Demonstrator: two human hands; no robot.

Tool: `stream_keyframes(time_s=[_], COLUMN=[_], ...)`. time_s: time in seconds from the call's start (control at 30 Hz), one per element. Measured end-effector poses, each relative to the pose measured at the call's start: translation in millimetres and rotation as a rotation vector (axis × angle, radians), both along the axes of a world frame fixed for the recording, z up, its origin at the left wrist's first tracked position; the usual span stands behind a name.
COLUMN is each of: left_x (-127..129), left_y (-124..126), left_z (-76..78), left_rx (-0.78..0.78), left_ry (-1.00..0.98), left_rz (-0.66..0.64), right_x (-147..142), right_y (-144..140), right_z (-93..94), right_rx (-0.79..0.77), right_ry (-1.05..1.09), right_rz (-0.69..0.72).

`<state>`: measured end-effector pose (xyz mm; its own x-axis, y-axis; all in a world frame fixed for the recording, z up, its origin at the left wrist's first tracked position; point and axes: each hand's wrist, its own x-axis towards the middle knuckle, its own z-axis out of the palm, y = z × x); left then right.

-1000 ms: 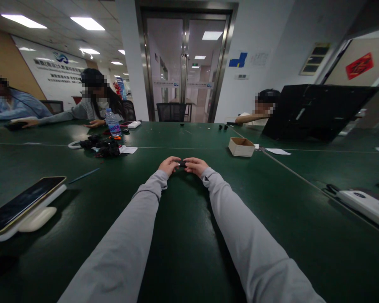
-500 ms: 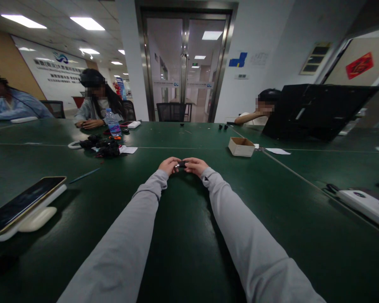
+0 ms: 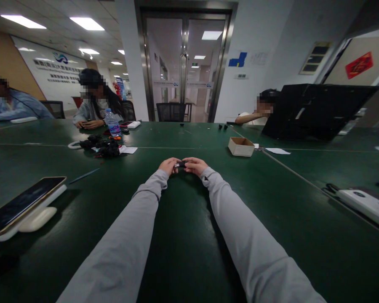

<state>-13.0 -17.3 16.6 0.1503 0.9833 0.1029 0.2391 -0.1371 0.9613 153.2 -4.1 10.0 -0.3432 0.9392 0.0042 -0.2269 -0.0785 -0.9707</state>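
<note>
Between my hands, just above the green table (image 3: 183, 235), is a small black object with a silver metal end (image 3: 181, 164). It lies roughly level, and its exact kind is too small to make out. My left hand (image 3: 168, 166) is closed on the silver end, thumb and fingers pinching it. From the other side my right hand (image 3: 196, 166) pinches the black part. Fingers cover some of the object at both ends. Both forearms reach forward in grey sleeves.
An open cardboard box (image 3: 241, 147) stands right of my hands. A phone on a white stand (image 3: 25, 206) is at the near left, with a thin blue stick (image 3: 84, 176) beyond it. Farther off are a water bottle (image 3: 113, 123), a black monitor (image 3: 316, 111) and several seated people.
Slightly more of the small black object and its silver end shows between my fingers. Both hands keep their place and grip.
</note>
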Motion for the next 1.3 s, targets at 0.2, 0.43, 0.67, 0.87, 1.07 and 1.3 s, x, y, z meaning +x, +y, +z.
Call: stream_keyframes(time_s=[0.2,0.43,0.67,0.87,1.07,1.3], left_x=[0.0,0.7,1.1,1.9,3.1,3.0], left_y=[0.5,-1.5,-2.7,-5.6,-9.2,-7.0], left_z=[0.5,1.9,4.0,6.5,10.3,8.7], left_rx=[-0.011,0.011,0.006,0.004,-0.019,-0.054], left_ry=[0.013,0.037,0.027,0.026,0.013,-0.028], left_rz=[0.008,0.022,0.009,-0.004,0.001,-0.019], right_x=[-0.1,-1.6,-0.2,0.3,0.1,0.4], right_y=[-1.0,-0.5,0.4,-0.2,-0.6,-0.8], right_z=[1.4,1.5,0.2,0.3,0.8,1.0], right_rx=[-0.001,-0.021,-0.007,0.001,-0.005,-0.005], right_ry=[0.003,-0.011,-0.010,-0.010,-0.009,-0.005], right_rz=[-0.008,-0.028,-0.009,-0.007,-0.017,-0.014])
